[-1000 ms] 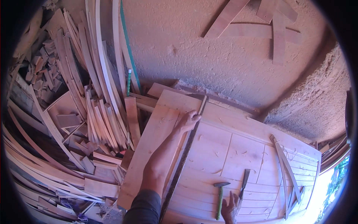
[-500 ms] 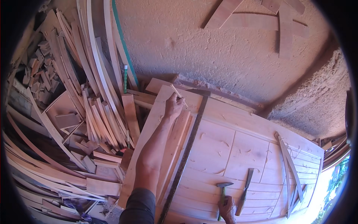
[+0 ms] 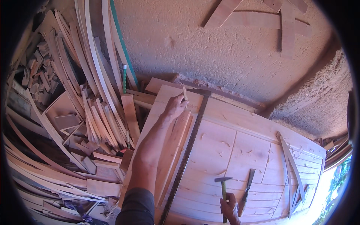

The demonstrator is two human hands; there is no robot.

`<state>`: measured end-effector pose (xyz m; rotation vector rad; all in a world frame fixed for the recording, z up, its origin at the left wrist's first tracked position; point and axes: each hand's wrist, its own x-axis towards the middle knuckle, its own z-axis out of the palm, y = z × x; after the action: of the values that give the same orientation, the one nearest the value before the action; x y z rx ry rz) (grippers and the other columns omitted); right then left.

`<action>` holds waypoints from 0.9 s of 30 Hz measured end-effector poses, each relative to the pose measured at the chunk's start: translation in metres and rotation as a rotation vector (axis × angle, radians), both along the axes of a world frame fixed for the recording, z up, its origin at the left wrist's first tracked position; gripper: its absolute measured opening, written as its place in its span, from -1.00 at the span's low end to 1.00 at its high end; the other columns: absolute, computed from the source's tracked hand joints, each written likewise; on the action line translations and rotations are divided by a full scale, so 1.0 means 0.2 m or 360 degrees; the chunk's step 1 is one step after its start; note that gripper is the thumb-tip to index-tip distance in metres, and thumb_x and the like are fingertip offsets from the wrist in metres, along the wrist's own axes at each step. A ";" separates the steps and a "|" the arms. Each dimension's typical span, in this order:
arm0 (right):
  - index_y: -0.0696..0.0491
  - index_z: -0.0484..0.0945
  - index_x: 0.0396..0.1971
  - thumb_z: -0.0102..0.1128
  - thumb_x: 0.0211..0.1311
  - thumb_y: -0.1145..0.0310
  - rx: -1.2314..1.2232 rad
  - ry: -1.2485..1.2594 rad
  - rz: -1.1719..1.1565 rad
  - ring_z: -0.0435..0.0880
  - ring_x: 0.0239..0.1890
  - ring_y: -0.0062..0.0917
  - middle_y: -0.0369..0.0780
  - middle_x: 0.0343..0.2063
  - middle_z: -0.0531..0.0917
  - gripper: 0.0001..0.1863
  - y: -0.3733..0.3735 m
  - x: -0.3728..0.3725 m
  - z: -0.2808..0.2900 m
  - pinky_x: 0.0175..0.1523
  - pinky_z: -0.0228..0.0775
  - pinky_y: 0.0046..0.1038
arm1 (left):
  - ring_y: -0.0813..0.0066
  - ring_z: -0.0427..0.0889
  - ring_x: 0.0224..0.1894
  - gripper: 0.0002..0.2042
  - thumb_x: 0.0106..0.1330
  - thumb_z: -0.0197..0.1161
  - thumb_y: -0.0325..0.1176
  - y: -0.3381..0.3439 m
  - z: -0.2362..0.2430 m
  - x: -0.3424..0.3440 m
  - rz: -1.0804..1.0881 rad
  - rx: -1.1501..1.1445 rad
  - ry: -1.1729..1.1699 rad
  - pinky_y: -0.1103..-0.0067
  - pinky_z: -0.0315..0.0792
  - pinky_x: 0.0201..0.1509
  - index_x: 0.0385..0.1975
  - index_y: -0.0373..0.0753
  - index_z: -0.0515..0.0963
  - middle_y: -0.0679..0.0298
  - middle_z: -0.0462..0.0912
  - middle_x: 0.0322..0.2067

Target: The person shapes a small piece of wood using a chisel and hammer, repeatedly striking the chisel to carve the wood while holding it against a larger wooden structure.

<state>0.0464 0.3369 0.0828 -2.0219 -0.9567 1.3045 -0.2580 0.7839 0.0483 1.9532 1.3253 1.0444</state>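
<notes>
My left hand point(image 3: 177, 105) is closed round a short, thin wooden peg point(image 3: 184, 92) near the far left corner of a large panelled wooden door point(image 3: 213, 144). The peg points up out of my fist; whether its lower end touches the wood I cannot tell. At the near side of the door, my right hand point(image 3: 230, 208) grips a hammer point(image 3: 224, 187) by its green handle, with the dark head pointing away from me. Just right of that hand lies a chisel point(image 3: 247, 189) with a wooden handle. A dark metal bar clamp point(image 3: 185, 161) crosses the door between my hands.
Curved wood strips point(image 3: 99, 67) and offcuts point(image 3: 66, 122) crowd the left side. A rough plastered wall point(image 3: 180, 45) rises behind, with wooden pieces point(image 3: 258, 21) on it. Thin slats point(image 3: 290, 165) and curled shavings point(image 3: 226, 144) lie on the door.
The peg has turned from a leftward slant to nearly upright in my left hand. My right hand has lifted the hammer, whose head has moved slightly up the view.
</notes>
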 end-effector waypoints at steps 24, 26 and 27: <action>0.01 0.06 0.48 0.01 0.33 0.63 0.1466 -0.0862 0.1240 0.72 -0.45 -0.14 0.16 -0.25 0.67 -0.27 1.63 -0.49 0.74 -0.40 0.50 -0.21 | 0.09 0.74 -0.22 -0.74 0.34 0.28 -0.35 0.00 -0.09 0.01 -0.0003 -0.0107 0.0063 0.34 0.54 -0.20 0.00 -0.18 0.55 0.03 0.72 -0.31; -0.02 0.06 0.49 0.01 0.32 0.64 0.1874 -0.0741 0.1077 0.72 -0.49 -0.21 0.14 -0.28 0.67 -0.25 1.59 -0.54 0.81 -0.45 0.48 -0.23 | 0.04 0.72 -0.26 -0.78 0.33 0.28 -0.34 0.00 -0.11 -0.01 -0.0002 -0.0060 0.0007 0.31 0.52 -0.23 -0.07 -0.19 0.54 0.01 0.70 -0.35; -0.03 0.06 0.49 0.01 0.31 0.65 0.2102 -0.0720 0.0943 0.71 -0.51 -0.24 0.13 -0.29 0.67 -0.25 1.57 -0.56 0.83 -0.48 0.46 -0.24 | -0.01 0.70 -0.30 -0.81 0.32 0.28 -0.33 0.00 -0.10 -0.01 -0.0007 -0.0052 -0.0006 0.27 0.50 -0.26 -0.13 -0.21 0.53 -0.01 0.68 -0.39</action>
<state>-0.0653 0.6511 0.2494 -0.9570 -1.9977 0.1442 -0.2603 0.7848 0.0288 1.9281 1.3276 1.0177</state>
